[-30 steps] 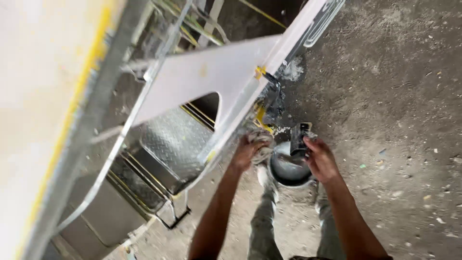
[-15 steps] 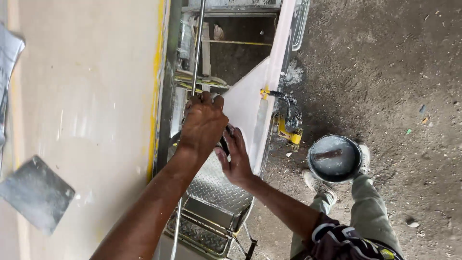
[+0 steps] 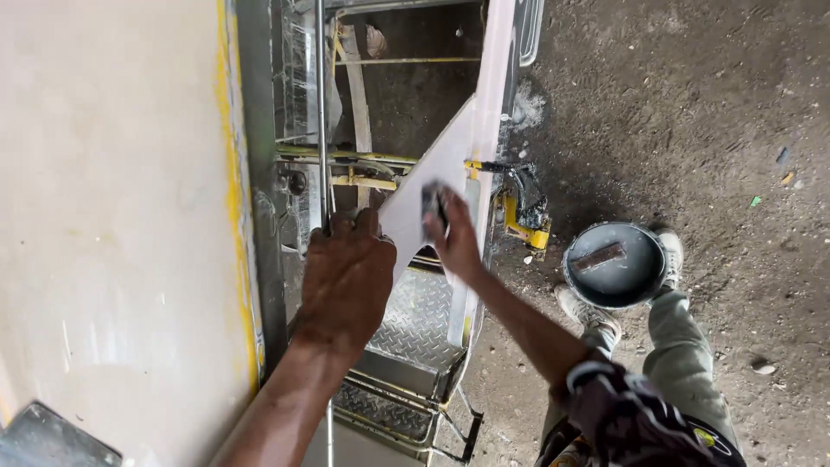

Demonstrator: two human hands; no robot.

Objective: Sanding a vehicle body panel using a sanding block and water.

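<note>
The white panel (image 3: 450, 173) of the vehicle body serves as the landmark here: a long, pale sheet whose long axis runs from the top of the view down towards the person, with a curved cut-out along its left edge.

The right hand (image 3: 454, 233) lies against the lower part of that panel, closed around a small dark flat tool, apparently a putty scraper (image 3: 432, 206), whose blade is pressed to the panel's face. The left hand (image 3: 346, 281) is left of the panel and slightly nearer the person, fist clamped around a thin upright metal rail (image 3: 321, 112) that runs parallel to the panel's long axis. The two hands are apart, with the panel's curved edge between them; the right one is the nearer to the panel surface, indeed touching it through the tool.

Below the panel, between the hands, lies a step of diamond-pattern tread plate (image 3: 419, 316). To the right of the panel, well apart on the dirt ground (image 3: 692, 104), stands a round pail (image 3: 616, 264) with a flat trowel-like blade resting inside, just beside the person's shoe (image 3: 667, 246). Left of the rail spreads a broad cream body wall (image 3: 112, 216) edged with a yellow stripe.
</note>
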